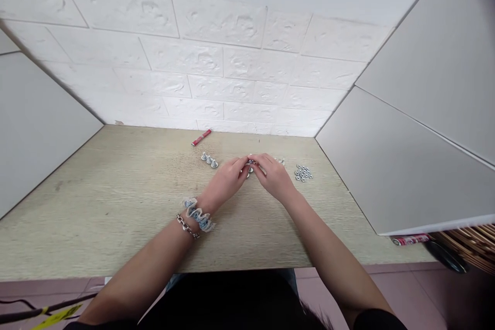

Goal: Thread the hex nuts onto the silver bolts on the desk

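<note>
My left hand (232,172) and my right hand (273,175) meet over the middle of the table, fingertips pinched together on a small silver bolt (250,163). The fingers partly hide it, so its exact parts are hard to make out. Left of my hands, three silver bolts with wide washers (209,159) stand in a short slanted row. Some similar metal pieces (281,162) show just behind my right hand, partly covered by it. Farther right lies a cluster of several small silver nuts (303,172).
A red tube-shaped marker (201,137) lies near the white brick-patterned wall (204,85). White panels border the wooden table (147,227) on both sides. At the right front edge are a red patterned cylinder (410,240), a dark oval object (448,256) and a woven basket (469,245).
</note>
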